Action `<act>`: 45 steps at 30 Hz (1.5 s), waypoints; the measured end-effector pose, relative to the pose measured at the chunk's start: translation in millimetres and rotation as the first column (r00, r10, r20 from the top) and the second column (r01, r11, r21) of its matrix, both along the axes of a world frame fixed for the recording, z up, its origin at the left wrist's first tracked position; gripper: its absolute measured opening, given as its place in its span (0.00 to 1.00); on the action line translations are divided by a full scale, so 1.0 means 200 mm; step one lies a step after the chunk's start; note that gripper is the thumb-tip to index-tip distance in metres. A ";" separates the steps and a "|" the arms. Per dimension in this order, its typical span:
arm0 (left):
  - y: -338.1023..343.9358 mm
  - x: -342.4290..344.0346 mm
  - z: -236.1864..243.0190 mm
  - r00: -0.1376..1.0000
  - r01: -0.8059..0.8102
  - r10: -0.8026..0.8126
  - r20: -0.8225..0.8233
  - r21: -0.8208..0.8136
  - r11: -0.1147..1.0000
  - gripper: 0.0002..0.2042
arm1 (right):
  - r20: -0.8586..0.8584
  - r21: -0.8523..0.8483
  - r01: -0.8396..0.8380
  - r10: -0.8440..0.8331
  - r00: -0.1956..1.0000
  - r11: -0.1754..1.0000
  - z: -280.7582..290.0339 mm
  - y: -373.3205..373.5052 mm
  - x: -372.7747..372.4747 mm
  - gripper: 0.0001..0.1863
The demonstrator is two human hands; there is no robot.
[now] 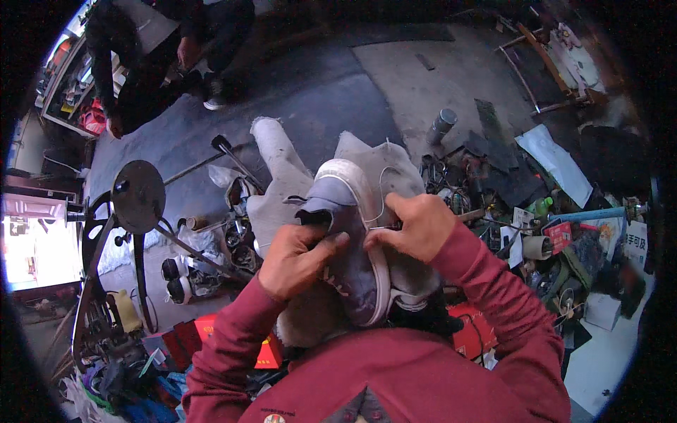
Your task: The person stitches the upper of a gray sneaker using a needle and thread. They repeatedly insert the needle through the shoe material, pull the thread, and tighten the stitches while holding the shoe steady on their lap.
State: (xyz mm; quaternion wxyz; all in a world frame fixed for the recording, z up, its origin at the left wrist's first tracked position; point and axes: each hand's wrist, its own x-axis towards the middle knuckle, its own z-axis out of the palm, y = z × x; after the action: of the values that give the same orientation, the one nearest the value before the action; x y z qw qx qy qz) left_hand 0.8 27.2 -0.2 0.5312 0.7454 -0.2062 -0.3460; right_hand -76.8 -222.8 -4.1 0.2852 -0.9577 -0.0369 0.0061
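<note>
A grey-purple shoe [350,262] with a white sole edge lies across my lap, on a worn beige cloth [282,158]. My left hand [300,259] grips the shoe's upper, its fingers partly hidden in the dark opening and its thumb on the outside. On the other side my right hand [417,224] is closed in a pinch close to the seam between upper and sole. A white thread [383,187] loops up from its fingertips beside the toe. Whether a needle is in that pinch is too small to tell.
At left stands a black metal stand with a round plate [138,197]. Red boxes [471,331] sit by my legs. Tools and scraps crowd the floor at right, near a metal cylinder [443,123] and a green bottle [541,206]. Another person [190,53] sits at the far left.
</note>
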 end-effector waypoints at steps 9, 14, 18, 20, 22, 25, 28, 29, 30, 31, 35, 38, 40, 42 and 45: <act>0.01 -0.03 0.00 0.985 -0.151 0.144 -0.097 -0.074 0.986 0.15 | -0.201 0.159 0.241 -0.207 0.957 0.957 -0.06 -0.11 -0.22 0.25; -0.03 -0.03 0.00 0.982 -0.166 0.156 -0.107 -0.087 0.982 0.15 | -0.299 0.878 0.264 0.026 0.954 0.400 0.05 -0.01 -0.27 0.30; -0.04 -0.02 -0.01 0.975 -0.190 0.175 -0.139 -0.104 0.976 0.16 | -0.390 0.921 0.376 0.246 0.887 0.105 0.05 0.16 -0.17 0.23; -0.03 -0.01 -0.03 0.975 -0.186 0.174 -0.138 -0.076 0.980 0.16 | -0.327 0.930 0.352 0.197 0.924 -0.106 0.04 0.14 -0.16 0.14; -0.04 0.00 -0.05 0.980 -0.180 0.168 -0.105 -0.113 0.977 0.16 | -0.119 0.907 0.101 -0.019 0.993 -0.408 0.04 0.06 -0.19 0.12; -0.06 -0.01 -0.06 0.986 -0.158 0.155 -0.065 -0.047 0.986 0.16 | -0.188 0.955 0.154 -0.115 0.975 -0.252 0.03 0.05 -0.31 0.13; -0.07 0.00 -0.01 0.984 -0.164 0.156 -0.082 -0.097 0.982 0.14 | 0.089 0.671 0.167 -0.302 0.949 0.722 0.01 0.11 -0.32 0.17; -0.05 0.01 0.02 0.990 -0.117 0.122 0.073 -0.076 0.990 0.12 | 0.102 0.591 0.166 -0.277 0.955 0.789 -0.01 0.13 -0.30 0.18; -0.02 0.03 0.05 0.977 -0.057 0.060 0.206 -0.020 0.998 0.11 | 0.113 0.505 0.161 -0.250 0.962 0.848 -0.02 0.15 -0.26 0.19; 0.02 0.05 0.08 0.944 -0.007 -0.009 0.331 0.045 0.999 0.10 | 0.097 0.411 0.179 -0.238 0.966 0.894 -0.04 0.16 -0.23 0.21; 0.22 0.08 0.08 0.705 0.016 -0.179 0.686 0.237 0.971 0.07 | 0.096 0.397 0.153 -0.207 0.974 0.905 -0.06 0.18 -0.16 0.22; 0.33 0.14 0.05 0.678 -0.024 -0.130 0.723 0.199 0.980 0.04 | 0.092 0.407 0.167 -0.222 0.971 0.898 -0.07 0.20 -0.16 0.23; 0.38 0.20 0.08 0.658 -0.247 0.042 0.752 0.163 0.955 0.02 | 0.092 0.402 0.177 -0.232 0.968 0.898 -0.08 0.20 -0.17 0.24; 0.38 0.22 0.14 0.732 -0.454 0.114 0.672 0.355 0.817 0.06 | 0.119 0.422 0.178 -0.249 0.961 0.889 -0.10 0.21 -0.16 0.24; 0.31 0.14 0.19 0.847 -0.374 0.373 0.379 -0.075 0.924 0.13 | 0.088 0.431 0.178 -0.237 0.967 0.885 -0.10 0.20 -0.16 0.23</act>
State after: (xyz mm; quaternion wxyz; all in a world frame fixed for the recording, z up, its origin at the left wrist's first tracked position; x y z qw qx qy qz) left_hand 29.8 89.8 37.8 0.5363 0.8251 -0.1577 -0.0823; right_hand -109.6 -183.2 -23.8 0.4801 -0.8704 0.0459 -0.0988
